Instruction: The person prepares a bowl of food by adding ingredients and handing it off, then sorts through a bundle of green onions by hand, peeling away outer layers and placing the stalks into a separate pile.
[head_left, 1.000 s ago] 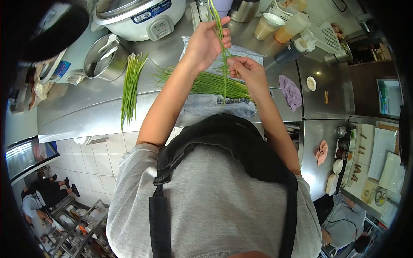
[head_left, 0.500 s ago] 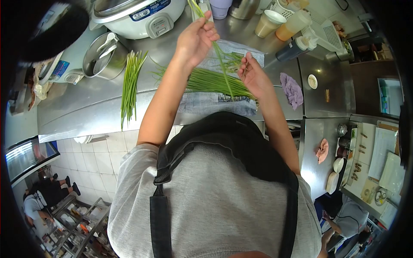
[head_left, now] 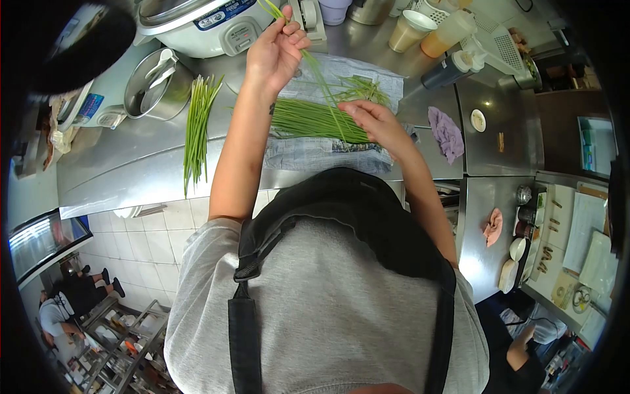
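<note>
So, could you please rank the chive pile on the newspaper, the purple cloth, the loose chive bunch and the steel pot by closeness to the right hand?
1. Green chive pile on the newspaper: directly under the right hand.
2. Crumpled purple cloth: just to its right.
3. Loose green chive bunch: left, on the steel counter.
4. Round steel pot: farthest, back left.

Single head-worn view, steep downward look, close over the person's torso, steel counter [head_left: 131, 164] beyond
</note>
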Demonstrator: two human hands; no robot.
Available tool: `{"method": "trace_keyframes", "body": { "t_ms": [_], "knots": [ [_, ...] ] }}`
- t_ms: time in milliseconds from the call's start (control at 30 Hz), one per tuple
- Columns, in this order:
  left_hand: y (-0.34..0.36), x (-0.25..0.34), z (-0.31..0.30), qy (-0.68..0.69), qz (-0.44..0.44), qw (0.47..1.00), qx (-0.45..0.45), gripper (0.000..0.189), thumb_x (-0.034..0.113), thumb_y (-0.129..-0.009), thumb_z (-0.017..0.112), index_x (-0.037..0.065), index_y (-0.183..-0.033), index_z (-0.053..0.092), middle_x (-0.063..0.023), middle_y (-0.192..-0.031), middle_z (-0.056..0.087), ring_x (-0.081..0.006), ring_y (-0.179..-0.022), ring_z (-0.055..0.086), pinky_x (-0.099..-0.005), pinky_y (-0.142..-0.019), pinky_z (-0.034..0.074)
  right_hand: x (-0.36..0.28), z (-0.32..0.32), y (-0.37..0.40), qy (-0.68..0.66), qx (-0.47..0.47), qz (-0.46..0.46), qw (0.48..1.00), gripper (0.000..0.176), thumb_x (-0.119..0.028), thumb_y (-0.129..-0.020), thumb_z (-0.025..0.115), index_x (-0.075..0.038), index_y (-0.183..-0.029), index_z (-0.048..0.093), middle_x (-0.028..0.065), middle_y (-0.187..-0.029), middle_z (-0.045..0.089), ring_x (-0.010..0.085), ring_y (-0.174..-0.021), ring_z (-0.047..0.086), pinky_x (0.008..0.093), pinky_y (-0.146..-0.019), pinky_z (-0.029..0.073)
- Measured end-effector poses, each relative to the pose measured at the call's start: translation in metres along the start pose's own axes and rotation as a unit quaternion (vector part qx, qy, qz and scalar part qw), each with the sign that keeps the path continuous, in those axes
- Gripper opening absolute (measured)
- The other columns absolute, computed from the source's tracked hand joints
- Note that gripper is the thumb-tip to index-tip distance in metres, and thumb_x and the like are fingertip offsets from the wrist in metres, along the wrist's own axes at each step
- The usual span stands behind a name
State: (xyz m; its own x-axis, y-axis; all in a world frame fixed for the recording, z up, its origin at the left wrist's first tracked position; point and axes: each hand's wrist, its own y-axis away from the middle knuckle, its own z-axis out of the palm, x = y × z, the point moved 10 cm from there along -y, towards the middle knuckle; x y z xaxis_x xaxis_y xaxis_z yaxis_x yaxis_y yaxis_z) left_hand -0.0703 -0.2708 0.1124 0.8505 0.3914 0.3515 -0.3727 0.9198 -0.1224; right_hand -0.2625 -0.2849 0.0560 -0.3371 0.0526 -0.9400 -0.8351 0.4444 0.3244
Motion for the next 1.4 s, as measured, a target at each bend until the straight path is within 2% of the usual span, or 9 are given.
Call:
{"method": "trace_keyframes", "body": {
  "t_ms": [200,500,700,800,900,1000,1200,1300,1400],
  "knots": [
    [0.0,0.004,-0.004,0.013,-0.006,1.0,-0.002,0.022,0.012,-0.1,0.036,0.004,-0.113,0.052,-0.0002,-0.074,0.04,-0.0122,-0.066,0.036,-0.0259,-0.064,0.035,0.007,0.0,-0.005,0.048,0.0,-0.001,0.999,0.025,-0.025,-0.092,0.06,-0.003,-0.103,0.064,-0.0083,-0.069,0.041,0.0015,-0.06,0.037,0.0189,-0.055,0.031],
    [0.008,0.017,-0.006,0.004,0.018,1.0,-0.001,0.02,0.012,-0.1,0.036,0.005,-0.111,0.052,-0.0005,-0.073,0.04,-0.0129,-0.066,0.036,-0.0264,-0.063,0.035,0.066,-0.034,-0.017,-0.556,0.152,0.02,0.817,0.015,-0.024,-0.095,0.056,-0.01,-0.097,0.057,-0.0039,-0.073,0.045,0.006,-0.066,0.042,0.0229,-0.06,0.038],
    [0.007,0.02,-0.013,-0.013,0.031,0.999,0.01,0.02,0.012,-0.099,0.038,0.004,-0.112,0.051,-0.001,-0.074,0.042,-0.0129,-0.067,0.038,-0.027,-0.064,0.036,0.021,-0.011,-0.004,-0.39,-0.043,0.015,0.92,0.021,-0.027,-0.098,0.05,-0.008,-0.1,0.058,-0.0049,-0.072,0.047,0.0053,-0.06,0.043,0.0183,-0.054,0.035],
    [0.006,0.018,-0.016,-0.019,0.035,0.999,0.012,0.02,0.012,-0.099,0.038,0.005,-0.113,0.051,-0.0012,-0.075,0.043,-0.0129,-0.067,0.039,-0.0272,-0.064,0.036,-0.006,0.007,0.004,-0.089,-0.002,0.044,0.995,0.024,-0.028,-0.098,0.05,-0.008,-0.102,0.062,-0.0079,-0.065,0.041,0.0023,-0.054,0.037,0.0187,-0.048,0.031],
    [0.01,0.015,-0.009,-0.016,0.043,0.999,0.017,0.02,0.011,-0.099,0.038,0.005,-0.113,0.052,-0.0012,-0.075,0.043,-0.013,-0.067,0.038,-0.0272,-0.064,0.036,-0.034,0.029,-0.005,0.059,0.008,-0.119,0.991,0.028,-0.034,-0.095,0.054,-0.01,-0.102,0.067,-0.0058,-0.062,0.038,0.0016,-0.055,0.036,0.0198,-0.052,0.031],
    [0.015,0.016,-0.009,0.0,0.048,0.999,0.021,0.02,0.011,-0.099,0.038,0.005,-0.112,0.052,-0.0009,-0.075,0.042,-0.013,-0.067,0.037,-0.0269,-0.064,0.035,-0.035,0.04,-0.005,0.049,-0.022,-0.064,0.996,0.028,-0.032,-0.095,0.054,-0.007,-0.099,0.065,-0.0062,-0.06,0.035,0.0025,-0.055,0.035,0.0198,-0.053,0.031],
    [0.025,0.036,-0.02,0.039,0.057,0.998,0.009,0.021,0.01,-0.099,0.036,0.004,-0.111,0.052,-0.0007,-0.075,0.041,-0.0134,-0.067,0.036,-0.0268,-0.064,0.034,0.031,0.021,-0.028,-0.519,0.011,0.067,0.852,0.02,-0.025,-0.097,0.051,-0.007,-0.095,0.057,-0.0058,-0.068,0.042,0.0055,-0.057,0.037,0.0186,-0.052,0.033],
    [0.026,0.051,-0.027,0.064,0.063,0.996,-0.002,0.021,0.01,-0.099,0.035,0.004,-0.11,0.052,-0.0012,-0.074,0.04,-0.014,-0.067,0.035,-0.0272,-0.065,0.034,0.037,0.009,-0.02,-0.566,0.135,0.107,0.806,0.018,-0.025,-0.094,0.053,-0.008,-0.094,0.058,-0.0049,-0.065,0.04,0.0076,-0.054,0.034,0.0203,-0.048,0.031],
    [0.03,0.065,-0.028,0.091,0.064,0.994,-0.014,0.021,0.008,-0.099,0.034,0.003,-0.11,0.052,-0.0021,-0.074,0.04,-0.0146,-0.068,0.035,-0.0276,-0.065,0.033,0.053,-0.003,-0.027,-0.642,-0.027,0.106,0.759,0.015,-0.023,-0.094,0.052,-0.009,-0.091,0.057,-0.0034,-0.063,0.04,0.0081,-0.054,0.036,0.0204,-0.045,0.03]
  ]
}}
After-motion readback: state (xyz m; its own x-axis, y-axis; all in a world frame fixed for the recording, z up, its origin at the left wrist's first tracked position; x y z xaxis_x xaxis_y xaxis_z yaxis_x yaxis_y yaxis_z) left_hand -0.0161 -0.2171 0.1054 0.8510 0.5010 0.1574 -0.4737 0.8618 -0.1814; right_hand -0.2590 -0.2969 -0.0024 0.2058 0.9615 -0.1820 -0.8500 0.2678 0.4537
